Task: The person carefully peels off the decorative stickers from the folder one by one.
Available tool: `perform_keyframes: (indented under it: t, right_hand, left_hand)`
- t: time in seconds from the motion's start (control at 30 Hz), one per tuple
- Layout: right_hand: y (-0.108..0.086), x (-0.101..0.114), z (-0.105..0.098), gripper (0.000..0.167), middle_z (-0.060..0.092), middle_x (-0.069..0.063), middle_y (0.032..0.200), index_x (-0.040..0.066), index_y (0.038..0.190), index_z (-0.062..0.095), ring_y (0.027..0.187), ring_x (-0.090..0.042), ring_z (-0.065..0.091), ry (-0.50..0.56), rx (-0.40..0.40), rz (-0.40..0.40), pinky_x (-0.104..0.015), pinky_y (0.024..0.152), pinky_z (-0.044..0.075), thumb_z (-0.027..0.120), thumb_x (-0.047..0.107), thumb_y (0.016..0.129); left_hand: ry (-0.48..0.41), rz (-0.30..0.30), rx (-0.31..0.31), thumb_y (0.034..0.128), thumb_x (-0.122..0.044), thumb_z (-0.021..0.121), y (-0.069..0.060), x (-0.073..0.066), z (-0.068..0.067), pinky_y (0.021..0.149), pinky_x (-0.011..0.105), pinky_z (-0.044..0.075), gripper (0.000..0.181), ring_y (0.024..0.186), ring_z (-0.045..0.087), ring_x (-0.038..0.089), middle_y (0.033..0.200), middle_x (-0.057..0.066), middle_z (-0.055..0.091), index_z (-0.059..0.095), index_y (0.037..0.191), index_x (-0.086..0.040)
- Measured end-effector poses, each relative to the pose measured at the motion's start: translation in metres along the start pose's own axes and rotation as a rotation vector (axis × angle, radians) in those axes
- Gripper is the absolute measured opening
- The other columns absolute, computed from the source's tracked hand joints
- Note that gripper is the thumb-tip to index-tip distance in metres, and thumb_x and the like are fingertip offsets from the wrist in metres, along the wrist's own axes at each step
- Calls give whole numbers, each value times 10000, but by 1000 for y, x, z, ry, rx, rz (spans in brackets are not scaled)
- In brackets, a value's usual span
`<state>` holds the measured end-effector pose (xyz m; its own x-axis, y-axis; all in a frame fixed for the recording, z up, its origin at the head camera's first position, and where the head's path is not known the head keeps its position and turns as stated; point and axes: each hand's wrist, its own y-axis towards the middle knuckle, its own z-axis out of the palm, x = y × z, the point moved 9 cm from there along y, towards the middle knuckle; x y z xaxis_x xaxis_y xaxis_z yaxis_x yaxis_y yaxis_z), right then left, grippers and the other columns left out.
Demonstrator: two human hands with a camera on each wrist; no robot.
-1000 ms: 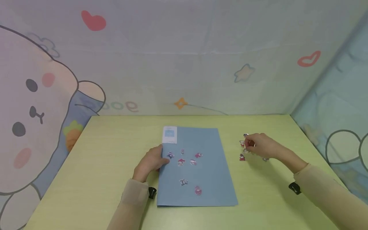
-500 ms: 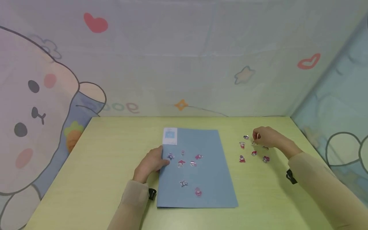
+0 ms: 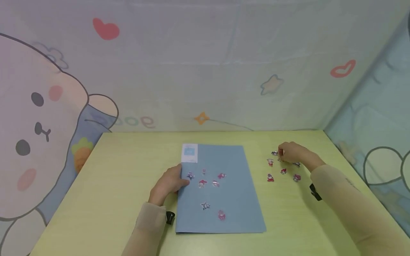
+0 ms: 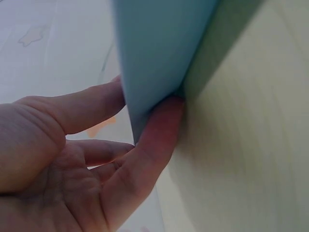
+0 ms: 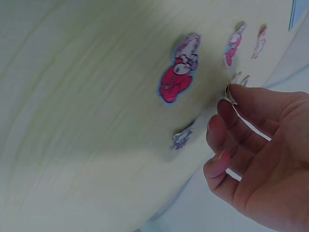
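A blue folder (image 3: 227, 199) lies flat, with several small cartoon stickers on its cover, among them a red-hooded one (image 3: 202, 183) and a star-shaped one (image 3: 205, 206). My left hand (image 3: 168, 182) grips the folder's left edge, thumb over the cover; in the left wrist view a finger (image 4: 154, 135) reaches beneath the blue sheet. To the right, my right hand (image 3: 294, 153) is above a group of loose stickers. Thumb and index finger pinch a small sticker (image 5: 231, 95), mostly hidden by the fingertips. Close by lies a red sticker (image 5: 176, 82).
The light yellow-green table (image 3: 137, 153) carries everything. A white label (image 3: 189, 158) marks the folder's top left corner. Several more stickers, such as a red one (image 3: 270, 177) and a pink one (image 3: 297, 177), lie right of the folder. A printed cloth (image 3: 205, 67) hangs behind.
My right hand first moved right across the loose stickers, uncovering several, then shifted slightly back left. My left hand has kept its hold on the folder.
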<state>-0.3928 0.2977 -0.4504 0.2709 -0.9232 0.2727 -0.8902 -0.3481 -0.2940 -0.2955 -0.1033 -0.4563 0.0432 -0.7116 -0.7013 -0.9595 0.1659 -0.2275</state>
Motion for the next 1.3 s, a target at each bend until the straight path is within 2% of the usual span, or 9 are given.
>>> perform_keyframes:
  t: [0.1, 0.33, 0.47, 0.63, 0.8, 1.13, 1.3]
  right_hand:
    - [-1, -2, 0, 52, 567, -88, 850, 2, 950, 593, 741, -230, 499, -4, -10, 12, -374, 660, 437, 591, 38, 912]
    - [-2, -7, 2, 71, 555, -81, 818, 12, 967, 584, 701, -219, 497, 9, -3, 53, -357, 621, 418, 578, 35, 901]
    - [-1, -12, -1, 49, 555, -87, 829, 31, 955, 567, 716, -237, 488, -40, -32, 90, -381, 618, 410, 551, 51, 913]
    - [-3, -6, -11, 35, 521, -86, 794, 45, 911, 517, 700, -238, 463, -26, -92, 96, -374, 596, 378, 522, 51, 945]
    - [-4, 25, -19, 103, 507, -61, 755, 57, 862, 511, 665, -220, 454, -22, -131, 14, -357, 577, 360, 581, 54, 937]
    - [-4, 106, -19, 146, 512, -20, 708, 103, 850, 494, 551, -180, 500, -34, -159, -159, -322, 521, 345, 602, 73, 943]
    - [0, 147, -14, 151, 514, -1, 720, 122, 840, 511, 609, -168, 466, -66, -175, -233, -319, 530, 362, 624, 89, 934]
  left_hand:
    - [-1, 6, -1, 902, -45, 684, 0, -2, 0, 592, 347, 534, 490, 749, 614, 252, 1042, 209, 604, 453, 1318, 69]
    - [10, 4, 0, 900, -46, 685, -2, -4, 1, 594, 352, 540, 493, 743, 623, 256, 1052, 227, 603, 451, 1315, 78]
    - [15, -6, -2, 905, -56, 684, -2, -3, 1, 595, 347, 541, 502, 743, 624, 255, 1058, 227, 603, 446, 1327, 75]
    - [19, -5, -3, 903, -54, 686, -1, -2, 0, 591, 350, 539, 491, 731, 622, 255, 1035, 216, 603, 451, 1314, 74]
    - [9, 4, -6, 898, -47, 689, -1, -3, 0, 593, 353, 540, 501, 741, 622, 258, 1046, 219, 606, 449, 1320, 73]
    - [8, 2, -15, 896, -55, 693, 1, 0, 1, 582, 348, 540, 524, 726, 626, 254, 1057, 228, 606, 442, 1338, 73]
    - [8, -2, -14, 894, -48, 693, 0, 0, 1, 586, 352, 545, 527, 747, 629, 262, 1072, 235, 605, 440, 1339, 74]
